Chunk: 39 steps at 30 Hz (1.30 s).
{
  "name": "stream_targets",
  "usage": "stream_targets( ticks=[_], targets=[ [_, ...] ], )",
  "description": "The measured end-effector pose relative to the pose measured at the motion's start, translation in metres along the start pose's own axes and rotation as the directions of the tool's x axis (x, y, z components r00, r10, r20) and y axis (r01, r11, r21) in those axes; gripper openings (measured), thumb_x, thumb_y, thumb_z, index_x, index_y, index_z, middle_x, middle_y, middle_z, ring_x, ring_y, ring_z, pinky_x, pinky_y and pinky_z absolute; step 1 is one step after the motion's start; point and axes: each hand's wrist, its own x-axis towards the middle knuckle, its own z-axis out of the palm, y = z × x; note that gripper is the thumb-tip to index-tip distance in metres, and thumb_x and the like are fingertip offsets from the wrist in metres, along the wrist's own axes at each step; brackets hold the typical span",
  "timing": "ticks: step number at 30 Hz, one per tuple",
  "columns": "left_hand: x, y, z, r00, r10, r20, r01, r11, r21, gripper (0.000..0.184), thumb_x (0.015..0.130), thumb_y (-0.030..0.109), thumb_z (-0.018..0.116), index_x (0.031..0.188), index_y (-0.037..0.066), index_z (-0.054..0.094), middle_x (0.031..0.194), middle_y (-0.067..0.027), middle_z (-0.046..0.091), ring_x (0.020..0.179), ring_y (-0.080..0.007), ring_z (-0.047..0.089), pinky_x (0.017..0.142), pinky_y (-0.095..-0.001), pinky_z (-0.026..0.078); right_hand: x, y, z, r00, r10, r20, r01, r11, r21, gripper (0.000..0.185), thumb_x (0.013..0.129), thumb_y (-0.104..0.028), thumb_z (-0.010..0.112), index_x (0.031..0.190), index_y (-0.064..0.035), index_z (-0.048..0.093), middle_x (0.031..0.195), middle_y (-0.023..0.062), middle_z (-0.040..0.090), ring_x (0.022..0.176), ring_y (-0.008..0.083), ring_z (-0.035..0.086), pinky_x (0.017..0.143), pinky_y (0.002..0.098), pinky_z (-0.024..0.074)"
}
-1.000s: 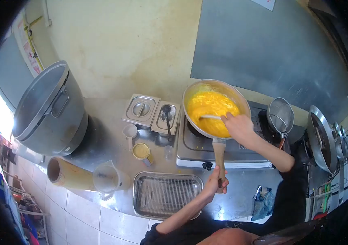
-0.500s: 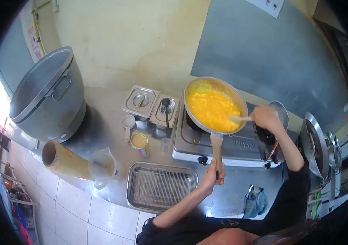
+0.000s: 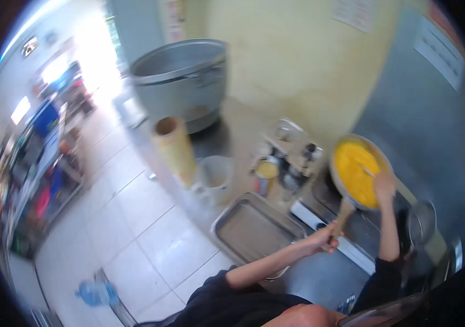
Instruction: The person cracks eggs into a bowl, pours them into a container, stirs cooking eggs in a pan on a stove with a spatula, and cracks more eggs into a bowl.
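My left hand (image 3: 325,238) is wrapped round the wooden handle (image 3: 342,218) of a frying pan (image 3: 383,158) on a gas stove (image 3: 366,224). Bright yellow, lumpy mixture (image 3: 355,169), looking like soft egg, fills the pan's base. Closed over the pan's right side, my right hand (image 3: 385,187) grips a light-coloured spatula (image 3: 368,171) whose end dips into the mixture. Motion blur hides the spatula's exact shape.
Left of the stove lie a metal tray (image 3: 254,231), an opened can (image 3: 266,173), a plastic jug (image 3: 214,177) and lidded steel containers (image 3: 285,132). Behind stand a tall roll (image 3: 173,144) and a big pot (image 3: 186,90). A strainer (image 3: 422,222) is at the right.
My view has swung left, so the pan and hands appear farther right and more floor and shelving show. Both grips are kept, and the spatula has shifted within the mixture.
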Motion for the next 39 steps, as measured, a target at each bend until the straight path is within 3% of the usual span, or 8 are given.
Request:
stream_targets(
  ticks=[3, 8, 15, 20, 22, 26, 30, 39],
  targets=[
    [0.004, -0.022, -0.006, 0.972, 0.226, -0.066, -0.226, 0.974, 0.007, 0.076, 0.085, 0.072, 0.025, 0.122, 0.007, 0.041, 0.084, -0.0075, 0.057, 0.062, -0.0163, 0.057, 0.050, -0.0276, 0.046, 0.010, 0.015, -0.038, 0.962, 0.162, 0.218, -0.194, 0.972, 0.132, 0.024, 0.090, -0.029, 0.049, 0.092, -0.0097, 0.064, 0.069, 0.0082, 0.058, 0.061, 0.0180, 0.058, 0.052, 0.0332, 0.0444],
    [-0.119, -0.104, -0.049, 0.891, 0.300, -0.340, -0.253, 0.951, 0.176, 0.074, 0.084, 0.071, 0.033, 0.128, 0.011, 0.036, 0.103, -0.0079, 0.055, 0.076, -0.0195, 0.059, 0.057, -0.0288, 0.048, -0.008, 0.009, -0.126, 0.968, 0.198, -0.155, -0.061, 0.783, 0.619, 0.023, 0.088, -0.022, 0.051, 0.103, -0.0086, 0.061, 0.081, 0.0084, 0.058, 0.071, 0.0184, 0.057, 0.063, 0.0321, 0.0445],
    [-0.376, -0.333, -0.031, 0.275, 0.086, -0.958, -0.614, 0.783, -0.105, 0.051, 0.088, 0.052, 0.047, 0.127, 0.021, 0.038, 0.103, -0.0025, 0.054, 0.085, -0.0120, 0.057, 0.067, -0.0273, 0.043, -0.156, -0.189, -0.336, 0.838, -0.332, -0.432, 0.354, -0.271, 0.895, 0.035, 0.084, -0.014, 0.054, 0.119, -0.0071, 0.057, 0.099, 0.0088, 0.057, 0.085, 0.0189, 0.056, 0.077, 0.0305, 0.0448],
    [-0.521, -0.535, 0.093, -0.097, -0.151, -0.984, -0.905, 0.424, 0.024, 0.045, 0.090, 0.045, 0.049, 0.127, 0.022, 0.040, 0.107, -0.0038, 0.054, 0.089, -0.0147, 0.057, 0.069, -0.0288, 0.043, -0.424, -0.420, -0.478, 0.247, -0.847, -0.470, 0.482, -0.314, 0.818, 0.045, 0.074, -0.023, 0.068, 0.117, -0.0129, 0.060, 0.111, 0.0167, 0.057, 0.103, 0.0287, 0.055, 0.087, 0.0430, 0.0444],
    [-0.547, -0.598, 0.131, -0.232, -0.334, -0.914, -0.971, 0.125, 0.201, 0.041, 0.091, 0.040, 0.049, 0.127, 0.022, 0.040, 0.107, -0.0049, 0.054, 0.090, -0.0168, 0.058, 0.068, -0.0294, 0.043, -0.522, -0.458, -0.533, -0.249, -0.895, -0.370, 0.720, -0.427, 0.548, 0.048, 0.077, -0.032, 0.066, 0.121, -0.0163, 0.057, 0.116, 0.0176, 0.056, 0.112, 0.0325, 0.050, 0.094, 0.0428, 0.0415],
    [-0.633, -0.706, 0.228, -0.479, -0.511, -0.714, -0.765, -0.157, 0.625, 0.037, 0.091, 0.037, 0.049, 0.124, 0.020, 0.042, 0.105, -0.0051, 0.055, 0.088, -0.0177, 0.058, 0.064, -0.0279, 0.044, -0.696, -0.487, -0.649, -0.844, -0.366, -0.392, 0.169, -0.875, 0.454, 0.045, 0.088, -0.030, 0.055, 0.131, -0.0176, 0.048, 0.101, 0.0179, 0.057, 0.091, 0.0315, 0.056, 0.084, 0.0387, 0.0446],
    [-0.702, -0.810, 0.289, -0.501, -0.744, -0.442, -0.519, -0.151, 0.841, 0.037, 0.091, 0.037, 0.051, 0.122, 0.020, 0.043, 0.104, -0.0057, 0.055, 0.086, -0.0187, 0.058, 0.062, -0.0261, 0.045, -0.809, -0.558, -0.720, -0.969, -0.197, -0.147, 0.161, -0.961, 0.224, 0.048, 0.084, -0.034, 0.058, 0.130, -0.0211, 0.049, 0.101, 0.0163, 0.059, 0.093, 0.0309, 0.056, 0.085, 0.0399, 0.0449],
    [-0.795, -1.007, 0.377, -0.041, -0.927, -0.373, -0.305, -0.344, 0.888, 0.038, 0.088, 0.034, 0.055, 0.121, 0.019, 0.045, 0.102, -0.0075, 0.057, 0.088, -0.0214, 0.059, 0.063, -0.0295, 0.045, -1.076, -0.766, -0.939, -0.849, -0.484, 0.211, 0.417, -0.859, -0.297, 0.058, 0.074, -0.048, 0.063, 0.125, -0.0208, 0.055, 0.127, 0.0083, 0.054, 0.118, 0.0302, 0.050, 0.098, 0.0417, 0.0403]
  ],
)
